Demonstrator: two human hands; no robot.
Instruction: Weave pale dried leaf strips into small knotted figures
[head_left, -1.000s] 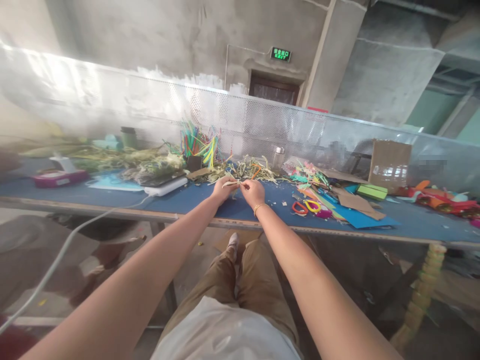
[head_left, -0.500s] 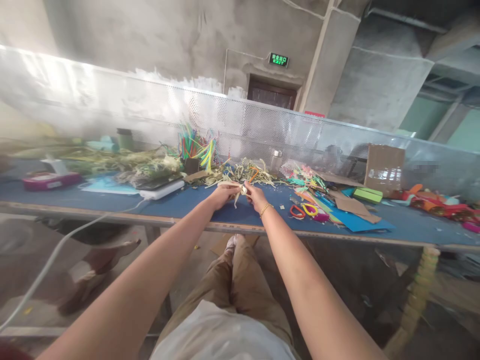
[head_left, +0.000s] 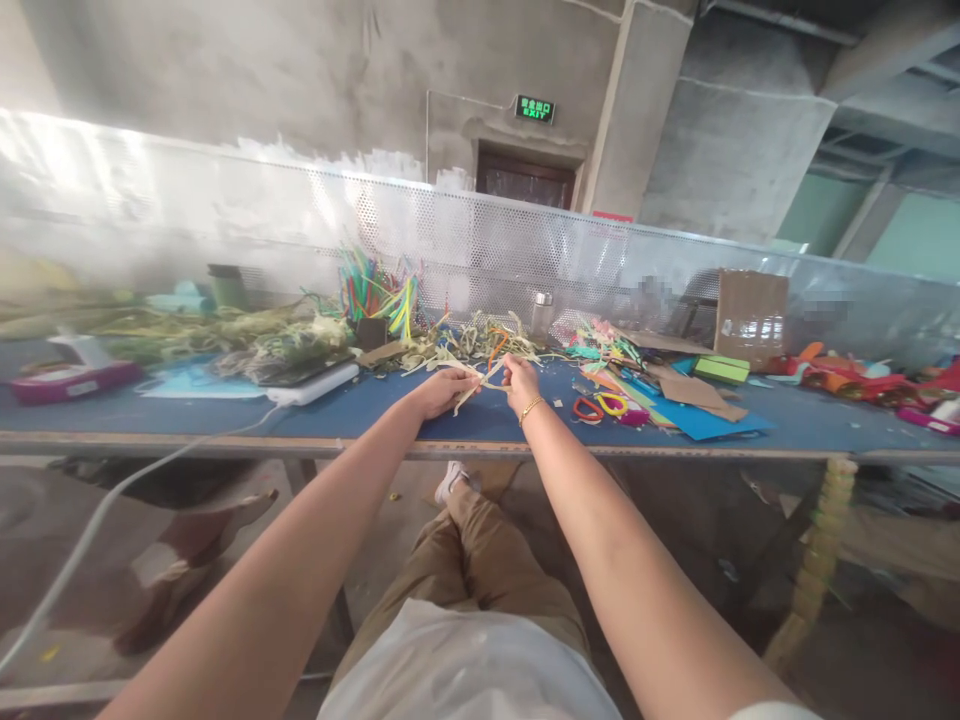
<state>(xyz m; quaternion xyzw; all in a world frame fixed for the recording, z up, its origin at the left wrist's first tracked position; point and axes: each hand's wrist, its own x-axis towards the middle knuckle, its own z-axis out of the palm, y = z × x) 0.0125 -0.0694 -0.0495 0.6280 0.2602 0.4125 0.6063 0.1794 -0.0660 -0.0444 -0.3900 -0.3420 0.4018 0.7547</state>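
My left hand (head_left: 437,390) and my right hand (head_left: 520,376) meet above the blue table (head_left: 375,408), both stretched far forward. Between them they pinch pale straw-coloured strips (head_left: 478,379), the fingers of each hand closed on the strands. The strips cross between the two hands and loose ends hang down toward the table. A gold bracelet (head_left: 530,407) sits on my right wrist. Just behind the hands lies a heap of similar pale and green strips (head_left: 480,345).
Scissors with orange and yellow handles (head_left: 600,406) lie to the right, beside blue paper (head_left: 705,420) and brown card. A cup of coloured strips (head_left: 373,290), a white power strip (head_left: 311,382), a pink box (head_left: 67,380) and a perforated metal screen (head_left: 525,250) are there too.
The hands have drawn slightly apart, stretching the strips between them. The camera has shifted so the table sits a little lower and more to the left.
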